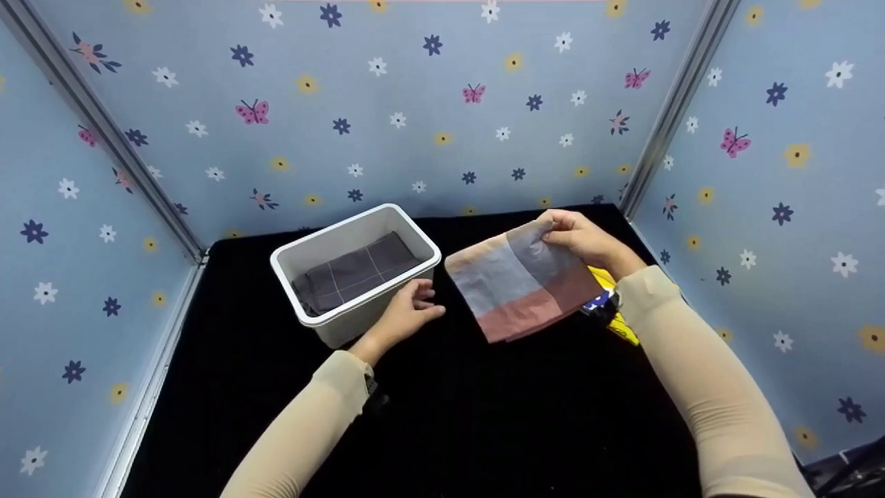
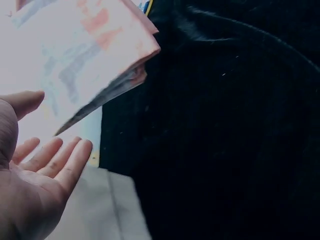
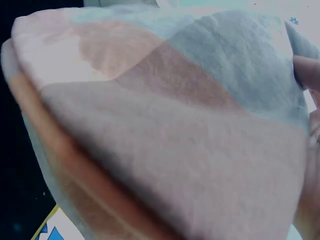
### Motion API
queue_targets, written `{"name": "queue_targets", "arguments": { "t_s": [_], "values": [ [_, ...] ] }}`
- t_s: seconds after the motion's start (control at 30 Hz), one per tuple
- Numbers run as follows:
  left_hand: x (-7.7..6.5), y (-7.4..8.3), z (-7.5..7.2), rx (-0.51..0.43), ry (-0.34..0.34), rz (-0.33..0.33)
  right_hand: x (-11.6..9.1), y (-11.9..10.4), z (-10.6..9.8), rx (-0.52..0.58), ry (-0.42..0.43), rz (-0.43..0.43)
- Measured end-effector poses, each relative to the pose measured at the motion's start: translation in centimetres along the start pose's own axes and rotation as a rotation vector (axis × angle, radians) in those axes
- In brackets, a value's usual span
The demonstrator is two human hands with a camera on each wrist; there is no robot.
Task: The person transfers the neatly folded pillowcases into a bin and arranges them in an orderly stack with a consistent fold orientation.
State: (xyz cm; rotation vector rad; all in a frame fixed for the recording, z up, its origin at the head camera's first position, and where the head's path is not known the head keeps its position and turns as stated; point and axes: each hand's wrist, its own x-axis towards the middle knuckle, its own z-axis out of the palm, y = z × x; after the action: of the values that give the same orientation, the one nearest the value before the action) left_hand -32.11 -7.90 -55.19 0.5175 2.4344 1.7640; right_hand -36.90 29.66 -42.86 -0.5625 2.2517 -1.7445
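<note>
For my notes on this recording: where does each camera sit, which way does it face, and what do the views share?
Head: worn on the head, facing forward and down at the white bin and colour-blocked cloth; left hand, right hand and sleeves show.
Left wrist: on that wrist, facing past the left hand's palm toward the cloth and dark surface.
Right wrist: on that wrist, facing the cloth close up; part of the right hand shows at the right edge.
Shared: the cloth, in all three.

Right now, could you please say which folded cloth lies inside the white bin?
The dark grey cloth with white lines; the pink-and-blue checked cloth is held outside by the right hand.
</note>
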Motion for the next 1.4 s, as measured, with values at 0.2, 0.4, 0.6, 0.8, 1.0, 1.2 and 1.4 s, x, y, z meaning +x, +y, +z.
{"name": "queue_targets", "arguments": {
  "t_s": [0.2, 0.4, 0.6, 0.8, 1.0, 1.2, 1.4],
  "values": [
    [0.0, -1.1, 1.5, -0.132, 0.05, -0.122, -0.1, -0.6, 0.8, -0.011, -0.097, -0.082],
    [-0.1, -2.2, 2.7, -0.283, 0.056, -0.187, -0.4, -1.2, 1.8, 0.012, -0.17, -0.148],
    [-0.3, -2.8, 3.2, -0.447, -0.004, -0.147, -0.6, -1.7, 2.4, 0.032, -0.214, -0.188],
    [-0.1, -2.4, 3.1, -0.601, -0.031, -0.172, -0.4, -1.9, 2.3, 0.027, -0.185, -0.206],
    [0.1, -1.5, 2.8, -0.645, 0.016, -0.161, -0.7, -1.5, 2.1, 0.083, -0.072, -0.137],
    [0.1, -0.3, 1.7, -0.63, 0.051, -0.159, -0.4, -0.8, 2.0, 0.087, 0.12, -0.006],
    [0.4, 1.3, 0.5, -0.609, 0.076, -0.11, 0.3, -0.1, 2.2, 0.062, 0.215, 0.039]
  ]
}}
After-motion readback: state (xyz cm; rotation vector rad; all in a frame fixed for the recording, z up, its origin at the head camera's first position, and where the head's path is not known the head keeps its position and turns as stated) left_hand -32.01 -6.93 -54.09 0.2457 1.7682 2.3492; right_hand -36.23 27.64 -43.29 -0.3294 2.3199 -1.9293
